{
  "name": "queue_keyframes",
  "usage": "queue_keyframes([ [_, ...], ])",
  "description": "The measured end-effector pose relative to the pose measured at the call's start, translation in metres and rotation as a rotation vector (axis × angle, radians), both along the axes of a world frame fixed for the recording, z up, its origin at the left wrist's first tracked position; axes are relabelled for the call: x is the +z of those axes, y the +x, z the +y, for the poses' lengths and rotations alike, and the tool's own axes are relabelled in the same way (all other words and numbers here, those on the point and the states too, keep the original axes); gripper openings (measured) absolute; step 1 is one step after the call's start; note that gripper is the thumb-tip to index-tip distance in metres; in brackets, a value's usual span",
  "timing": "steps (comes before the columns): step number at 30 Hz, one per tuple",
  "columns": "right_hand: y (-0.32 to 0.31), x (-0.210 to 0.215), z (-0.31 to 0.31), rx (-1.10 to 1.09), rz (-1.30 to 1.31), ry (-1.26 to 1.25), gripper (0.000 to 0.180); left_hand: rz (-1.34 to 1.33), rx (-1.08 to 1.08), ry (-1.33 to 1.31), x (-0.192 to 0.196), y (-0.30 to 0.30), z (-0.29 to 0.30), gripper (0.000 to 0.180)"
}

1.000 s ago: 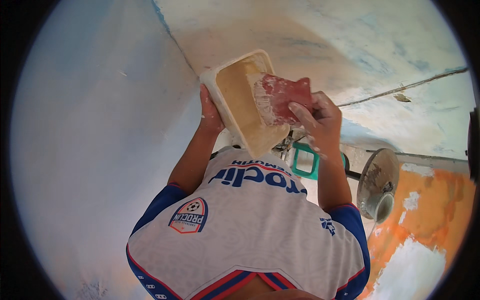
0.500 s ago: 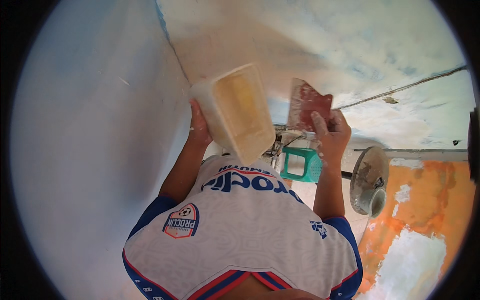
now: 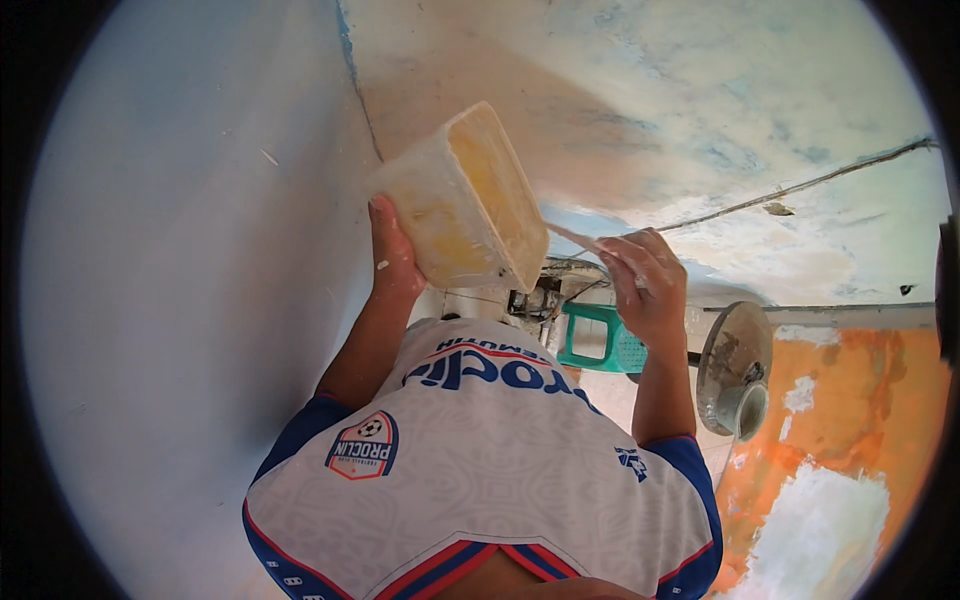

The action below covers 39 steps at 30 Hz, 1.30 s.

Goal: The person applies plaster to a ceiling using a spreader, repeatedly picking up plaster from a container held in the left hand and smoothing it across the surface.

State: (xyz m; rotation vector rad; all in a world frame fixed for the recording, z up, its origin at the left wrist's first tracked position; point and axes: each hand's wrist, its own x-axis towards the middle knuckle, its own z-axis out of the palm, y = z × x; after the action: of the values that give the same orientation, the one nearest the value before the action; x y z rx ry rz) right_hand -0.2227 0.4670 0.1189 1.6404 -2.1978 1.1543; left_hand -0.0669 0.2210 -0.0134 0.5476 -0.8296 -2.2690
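My left hand (image 3: pixel 394 250) grips a pale plastic tub (image 3: pixel 430 215) by its side and bottom, tilted with its mouth facing right. Yellowish and white smears coat the tub's walls; how much it holds is hard to tell. In my right hand (image 3: pixel 648 280) a flat putty scraper (image 3: pixel 574 236) is pinched between thumb and fingers. The scraper is turned edge-on, so it shows only as a thin strip, and its tip is at the tub's right rim. Whitish residue sticks to the fingers of my right hand.
A bluish wall (image 3: pixel 180 300) rises close on the left; a patchy wall (image 3: pixel 720 110) with a cable (image 3: pixel 800 188) stands ahead. Below are a green plastic stool (image 3: pixel 605 338), a round dusty disc (image 3: pixel 733 350) with a small pot (image 3: pixel 742 410), and an orange wall (image 3: pixel 850 400) with white patches.
The scraper has turned from broad face to edge-on and moved left and down to the tub's rim. The tub has tilted further, showing more of its outer side.
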Motion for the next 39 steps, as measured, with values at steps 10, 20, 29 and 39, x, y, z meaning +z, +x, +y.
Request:
queue_keyframes([
  [10,0.003,0.02,-0.021,0.071,0.315,0.291,0.03,0.011,0.112,-0.169,0.018,0.005,0.001,0.076],
  [20,-0.005,0.036,-0.026,0.156,0.484,0.371,0.046,-0.078,0.205,-0.269,0.02,0.006,0.002,0.078],
  [29,0.003,0.051,-0.034,0.166,0.563,0.432,0.046,-0.024,0.168,-0.266,0.02,0.003,0.01,0.077],
  [39,0.001,0.063,-0.039,0.155,0.685,0.471,0.042,-0.023,0.117,-0.262,0.005,0.006,0.02,0.082],
])
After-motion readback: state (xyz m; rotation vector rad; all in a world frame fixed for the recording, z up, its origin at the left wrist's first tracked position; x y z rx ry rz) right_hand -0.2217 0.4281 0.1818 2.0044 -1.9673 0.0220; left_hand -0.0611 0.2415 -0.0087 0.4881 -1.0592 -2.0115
